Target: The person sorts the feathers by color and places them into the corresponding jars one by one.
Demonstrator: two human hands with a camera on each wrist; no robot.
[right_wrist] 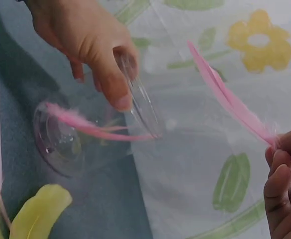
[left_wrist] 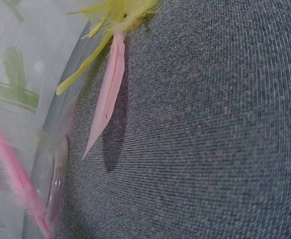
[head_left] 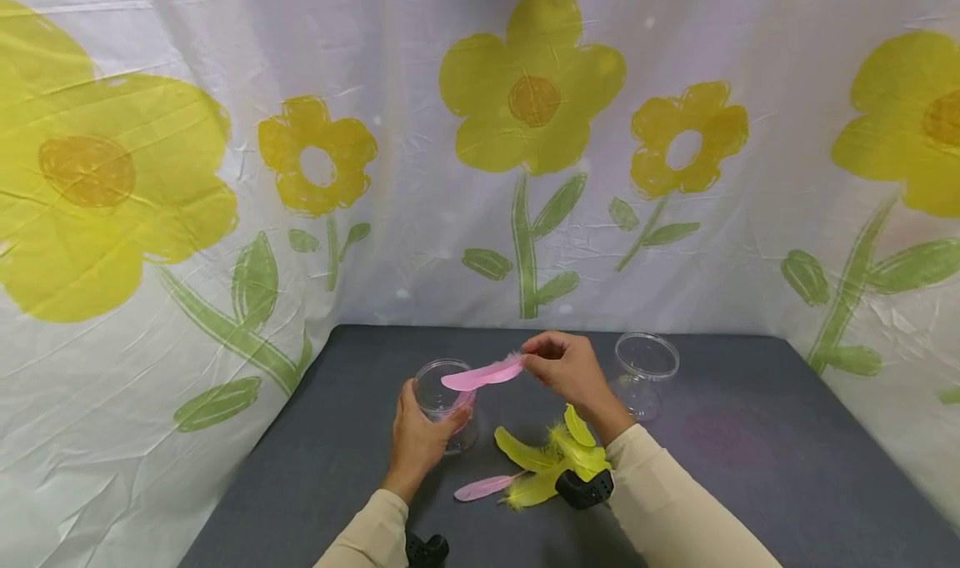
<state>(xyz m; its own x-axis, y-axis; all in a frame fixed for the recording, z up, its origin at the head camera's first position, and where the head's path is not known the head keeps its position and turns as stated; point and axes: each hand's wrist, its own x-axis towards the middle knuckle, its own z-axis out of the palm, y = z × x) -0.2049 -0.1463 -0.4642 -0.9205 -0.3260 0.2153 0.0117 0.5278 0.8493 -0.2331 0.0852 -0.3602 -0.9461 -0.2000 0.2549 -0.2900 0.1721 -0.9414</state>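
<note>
My left hand (head_left: 423, 439) grips a clear plastic cup (head_left: 438, 395) by its side near the rim, thumb toward me. Inside the cup leans a pink feather (right_wrist: 93, 129). Between thumb and fingertips my right hand (head_left: 570, 372) pinches another pink feather (head_left: 483, 375) by its quill end. That feather's broad tip points left and overlaps the cup's mouth in the head view. Below the hands lie several yellow feathers (head_left: 532, 457) in a loose pile, beside a single pale pink feather (head_left: 483, 489), which the left wrist view shows close up.
A second clear cup (head_left: 647, 376) with a wide rim stands at the back right of the dark grey table (head_left: 750, 501). Behind the table hangs a white cloth (head_left: 420, 243) printed with yellow flowers. Both wrists wear black devices.
</note>
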